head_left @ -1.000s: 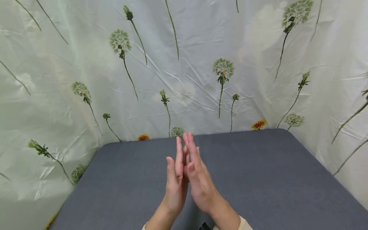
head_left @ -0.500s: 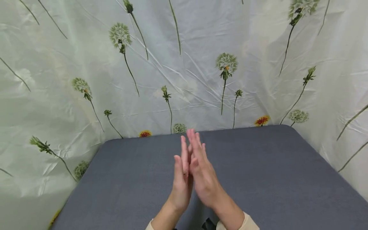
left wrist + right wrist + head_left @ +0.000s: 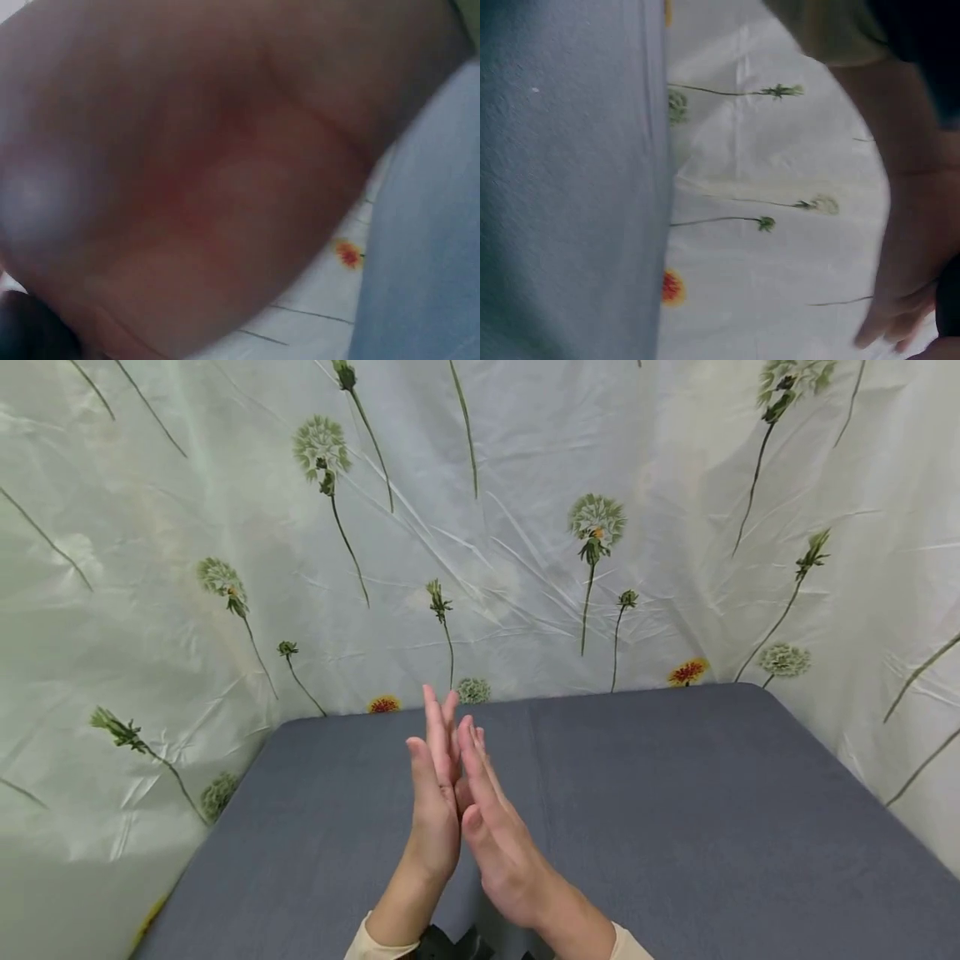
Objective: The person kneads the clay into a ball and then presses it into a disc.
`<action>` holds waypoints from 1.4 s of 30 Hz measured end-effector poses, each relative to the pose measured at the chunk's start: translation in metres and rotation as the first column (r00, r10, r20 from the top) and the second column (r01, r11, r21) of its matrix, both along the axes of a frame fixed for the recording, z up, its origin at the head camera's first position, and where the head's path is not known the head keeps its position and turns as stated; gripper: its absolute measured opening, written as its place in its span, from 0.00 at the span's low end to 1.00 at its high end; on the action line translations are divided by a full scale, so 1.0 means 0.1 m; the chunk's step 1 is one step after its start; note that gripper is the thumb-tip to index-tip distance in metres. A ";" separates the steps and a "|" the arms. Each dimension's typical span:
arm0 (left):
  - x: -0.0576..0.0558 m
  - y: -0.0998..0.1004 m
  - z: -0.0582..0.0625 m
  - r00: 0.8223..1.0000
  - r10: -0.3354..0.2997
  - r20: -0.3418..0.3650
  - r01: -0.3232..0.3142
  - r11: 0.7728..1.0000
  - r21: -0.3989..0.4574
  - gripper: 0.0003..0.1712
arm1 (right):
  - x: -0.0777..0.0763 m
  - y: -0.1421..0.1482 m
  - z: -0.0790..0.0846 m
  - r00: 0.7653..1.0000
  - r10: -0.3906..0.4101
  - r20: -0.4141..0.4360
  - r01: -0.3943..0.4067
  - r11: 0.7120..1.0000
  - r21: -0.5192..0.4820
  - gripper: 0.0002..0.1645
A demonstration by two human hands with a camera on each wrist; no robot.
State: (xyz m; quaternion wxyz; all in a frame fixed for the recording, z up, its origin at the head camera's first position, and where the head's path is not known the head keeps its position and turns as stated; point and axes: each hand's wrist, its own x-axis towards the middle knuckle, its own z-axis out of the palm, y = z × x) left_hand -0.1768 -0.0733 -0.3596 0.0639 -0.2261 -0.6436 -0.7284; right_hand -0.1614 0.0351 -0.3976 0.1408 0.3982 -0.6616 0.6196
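In the head view my left hand stands upright over the near middle of the grey table, its fingers straight and pointing away from me. Against it leans my right hand, also straight-fingered, the two palms facing each other. The left fingertips reach a little farther than the right ones. Nothing shows between the palms. Blurred skin fills most of the left wrist view. At the right side of the right wrist view, a hand shows below a cream sleeve, its fingertips toward the bottom.
The grey table spreads out under both hands. A pale curtain printed with dandelions and orange flowers hangs along its back and sides. Black straps show at the wrists by cream cuffs.
Both hands have shifted left. The right hand has slid back along the left, so the left fingertips now lie farther out, where the right ones did before. The view has tilted slightly down.
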 end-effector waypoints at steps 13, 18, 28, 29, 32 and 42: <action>0.12 0.24 -0.12 0.998 -0.056 0.015 0.057 0.996 -0.063 0.38 | -0.22 0.24 0.03 0.998 -0.020 0.067 0.024 0.998 -0.064 0.40; 0.02 -0.02 -0.07 0.995 0.067 0.075 -0.068 0.997 0.020 0.41 | -0.07 -0.02 -0.08 0.998 -0.012 0.066 0.009 0.999 0.036 0.35; 0.04 0.22 -0.19 1.000 -0.003 0.015 0.004 0.996 -0.093 0.38 | -0.06 0.12 0.07 0.979 -0.197 -0.047 0.196 0.980 -0.033 0.35; 0.08 0.26 -0.19 1.000 0.001 -0.003 -0.001 0.993 -0.120 0.36 | -0.08 0.17 0.08 0.982 -0.190 -0.008 0.189 0.981 -0.044 0.36; 0.18 0.34 -0.17 0.999 -0.001 -0.039 -0.005 0.985 -0.170 0.34 | -0.13 0.27 0.09 0.983 -0.135 0.123 0.145 0.986 -0.081 0.41; 0.13 0.15 -0.01 0.995 0.070 -0.074 -0.078 0.990 -0.117 0.40 | -0.10 0.09 0.02 0.978 0.037 0.205 -0.023 0.997 -0.073 0.39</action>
